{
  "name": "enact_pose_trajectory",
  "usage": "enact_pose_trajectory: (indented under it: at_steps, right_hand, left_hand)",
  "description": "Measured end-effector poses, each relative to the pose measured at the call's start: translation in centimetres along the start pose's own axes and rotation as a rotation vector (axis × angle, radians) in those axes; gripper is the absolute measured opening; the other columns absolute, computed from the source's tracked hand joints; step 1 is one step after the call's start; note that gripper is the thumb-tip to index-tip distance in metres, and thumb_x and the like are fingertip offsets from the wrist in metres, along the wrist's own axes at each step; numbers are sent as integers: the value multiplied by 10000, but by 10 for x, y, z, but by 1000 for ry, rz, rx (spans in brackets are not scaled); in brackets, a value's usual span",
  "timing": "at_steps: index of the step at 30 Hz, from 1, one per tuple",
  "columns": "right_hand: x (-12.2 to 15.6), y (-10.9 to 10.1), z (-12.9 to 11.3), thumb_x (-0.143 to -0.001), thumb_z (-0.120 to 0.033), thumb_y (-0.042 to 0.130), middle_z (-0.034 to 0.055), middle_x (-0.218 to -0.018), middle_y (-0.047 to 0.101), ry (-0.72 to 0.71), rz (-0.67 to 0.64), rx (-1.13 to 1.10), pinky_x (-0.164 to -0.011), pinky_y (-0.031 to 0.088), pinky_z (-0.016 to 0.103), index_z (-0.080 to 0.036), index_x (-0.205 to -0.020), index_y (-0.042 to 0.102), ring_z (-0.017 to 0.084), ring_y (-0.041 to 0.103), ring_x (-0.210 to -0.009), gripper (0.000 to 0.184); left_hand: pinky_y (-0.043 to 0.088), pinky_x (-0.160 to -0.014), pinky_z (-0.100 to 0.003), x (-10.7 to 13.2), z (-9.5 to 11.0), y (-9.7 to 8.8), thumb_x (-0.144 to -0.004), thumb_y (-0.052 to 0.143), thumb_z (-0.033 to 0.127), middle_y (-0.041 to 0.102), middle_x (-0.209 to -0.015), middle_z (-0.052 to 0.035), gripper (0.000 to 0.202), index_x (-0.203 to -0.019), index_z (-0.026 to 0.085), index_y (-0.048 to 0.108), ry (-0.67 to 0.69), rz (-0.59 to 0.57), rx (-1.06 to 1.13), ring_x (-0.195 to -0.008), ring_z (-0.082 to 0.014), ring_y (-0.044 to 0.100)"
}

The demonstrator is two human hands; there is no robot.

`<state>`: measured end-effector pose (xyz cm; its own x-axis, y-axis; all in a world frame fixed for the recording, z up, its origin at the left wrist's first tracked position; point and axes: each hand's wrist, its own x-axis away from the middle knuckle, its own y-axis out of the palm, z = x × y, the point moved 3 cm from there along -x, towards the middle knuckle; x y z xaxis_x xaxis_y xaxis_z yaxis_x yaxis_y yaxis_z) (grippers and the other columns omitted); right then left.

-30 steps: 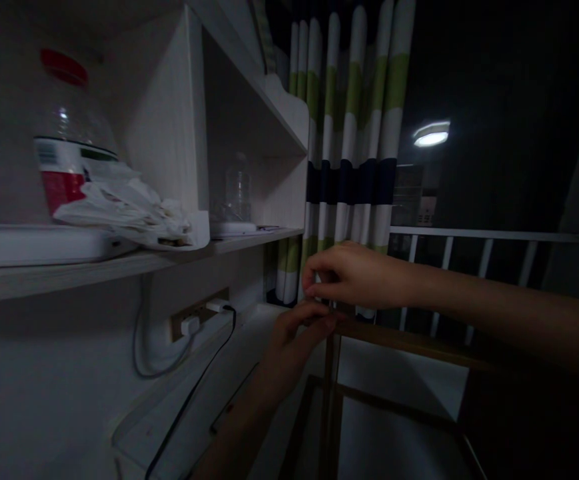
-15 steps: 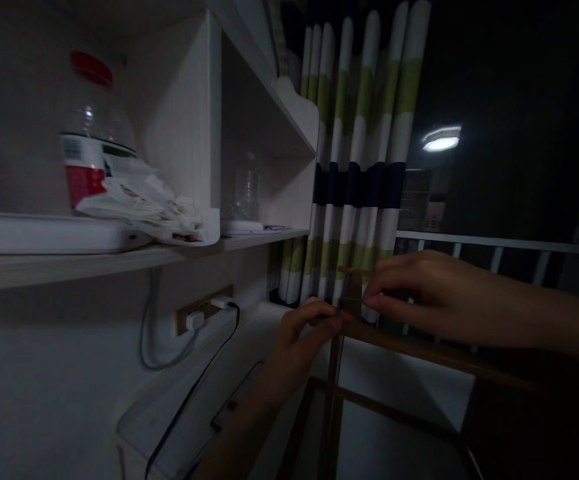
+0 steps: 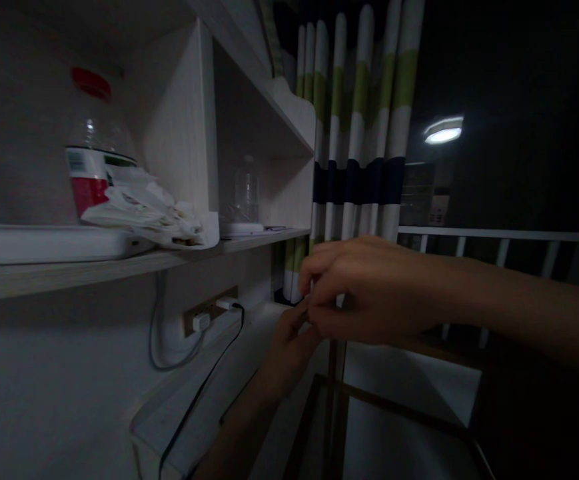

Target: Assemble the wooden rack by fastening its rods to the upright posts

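In dim light my right hand (image 3: 369, 290) reaches in from the right, fingers curled and pinched together over the top corner of a wooden frame (image 3: 336, 387). What the fingertips hold is hidden. My left hand (image 3: 289, 340) comes up from below, partly covered by the right hand, with its fingertips closed at the same corner of the frame.
A white shelf unit (image 3: 204, 167) on the left carries a clear bottle with a red cap (image 3: 94, 153), a crumpled plastic bag (image 3: 144, 210) and another bottle (image 3: 246, 190). Below sits a wall socket with plugs (image 3: 209, 313) and a black cable (image 3: 204, 387). A striped curtain (image 3: 359, 127) and white railing (image 3: 504, 235) stand behind.
My right hand has moved left and now covers the frame's top corner and part of my left hand. The left hand stays at the corner.
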<state>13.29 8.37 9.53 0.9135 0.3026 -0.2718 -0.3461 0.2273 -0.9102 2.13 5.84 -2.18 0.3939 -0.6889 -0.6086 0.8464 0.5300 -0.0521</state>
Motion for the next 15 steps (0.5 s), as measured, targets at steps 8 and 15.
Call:
enact_pose_trajectory:
  at_steps: [8,15]
  right_hand:
    - [-6,16,28,-826,-213,437,-16,-603,553,226,-85,-270,-557,318,209,-172,-743,659,99,498,-589,240]
    - [16,18,48,-860,-203,417,-1,-598,535,336,-80,-318,-568,355,213,-132,-697,634,107,496,-577,281]
  left_hand:
    - [400,-768,-247,0,6,5,-752,558,293,619,-807,-12,168,-774,162,661,8,-107,24,-806,-145,525]
    - [344,-709,-211,1,9,4,-802,529,303,525,-758,-10,195,-815,176,677,58,-151,-66,-775,-119,473]
